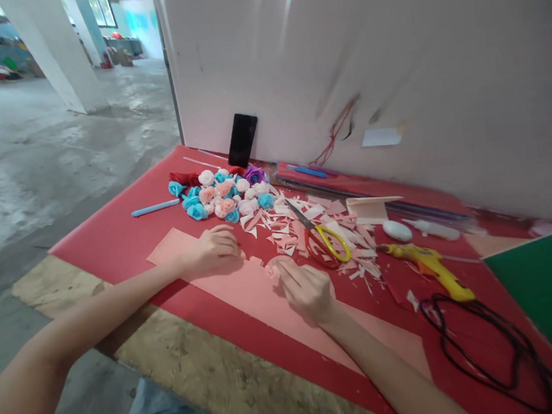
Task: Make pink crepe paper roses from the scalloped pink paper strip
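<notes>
The weak point, as I judge it from my end, is the small pink roll (274, 271). It sits at the tips of the right hand (307, 291), just above the pink sheet (225, 289). If that pinch slackens, the paper could spring loose and unwind. The sheet lies flat on the red-covered worktop (109, 241) with only the left hand (213, 248) weighing it down, so a sideways push could slide or crease it.

The scissors (326, 241) lie just beyond the right knuckles among the paper scraps (301, 221), where a forward reach could catch the blades. The glue gun (428, 264) rests to the right with its nozzle towards the scraps. I cannot tell whether it is hot. Its black cord (481, 343) loops near the right forearm, and a careless sweep of the arm could snag it. The pile of paper roses (221, 195) sits well clear of both hands.

The left arm stretches out long across the worktop edge, palm down, with its fingers (228, 240) curled onto the sheet. I cannot tell whether they grip anything. The right wrist rests on the sheet, the hand tipped on its side, and its fingers (288, 274) are closed to a pinch on the roll.
</notes>
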